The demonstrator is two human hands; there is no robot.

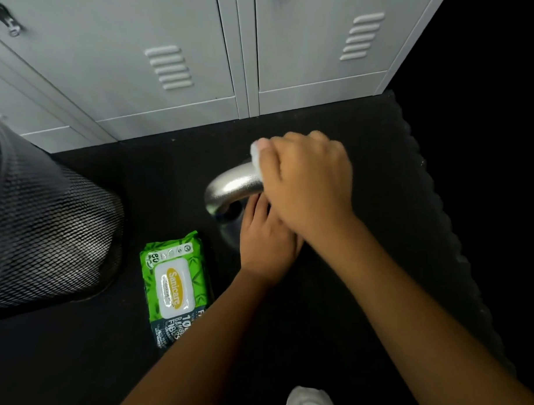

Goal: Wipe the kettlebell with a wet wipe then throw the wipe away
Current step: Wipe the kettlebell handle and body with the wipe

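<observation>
The kettlebell (229, 188) stands on the black floor mat; only its shiny silver handle shows clearly, its dark body is mostly hidden under my hands. My right hand (307, 185) is closed around a white wet wipe (256, 155), pressing it on the right part of the handle. Below it, my left hand (267, 241) rests on the kettlebell's body with fingers laid against it, partly covered by my right wrist.
A green pack of wet wipes (176, 284) lies on the mat left of the kettlebell. A black mesh waste bin (49, 231) stands at far left. Grey metal lockers (179, 69) line the back. A white shoe tip (309, 400) shows at the bottom edge.
</observation>
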